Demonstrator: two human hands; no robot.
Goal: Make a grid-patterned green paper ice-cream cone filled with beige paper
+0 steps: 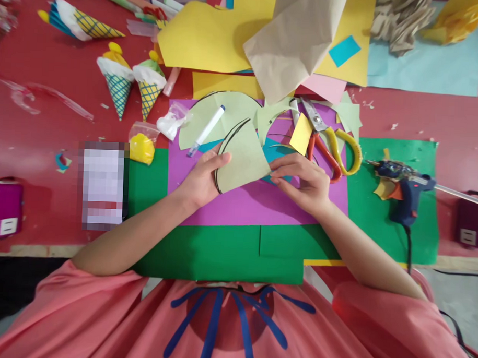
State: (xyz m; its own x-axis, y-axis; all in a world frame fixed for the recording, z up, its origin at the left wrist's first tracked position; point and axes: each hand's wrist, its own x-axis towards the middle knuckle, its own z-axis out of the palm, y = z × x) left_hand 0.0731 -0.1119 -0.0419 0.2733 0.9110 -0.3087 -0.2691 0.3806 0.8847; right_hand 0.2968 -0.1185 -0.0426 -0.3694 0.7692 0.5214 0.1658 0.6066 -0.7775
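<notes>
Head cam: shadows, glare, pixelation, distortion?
Head view throughout: coarse pixelation masks the pale rectangular item; soft shadow falls on the large yellow paper sheet; no strong glare on the held pale-green paper piece; salmon-pink fabric sleeves look stretched toward the lower corners.

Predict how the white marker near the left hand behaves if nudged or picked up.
The white marker will probably roll if nudged sideways, since its barrel looks round and lies on its side. It's likely light and stiff, judging by its slim, straight, plastic-looking body. A hard push might drag the pale green paper under it, which looks thin and loose.
</notes>
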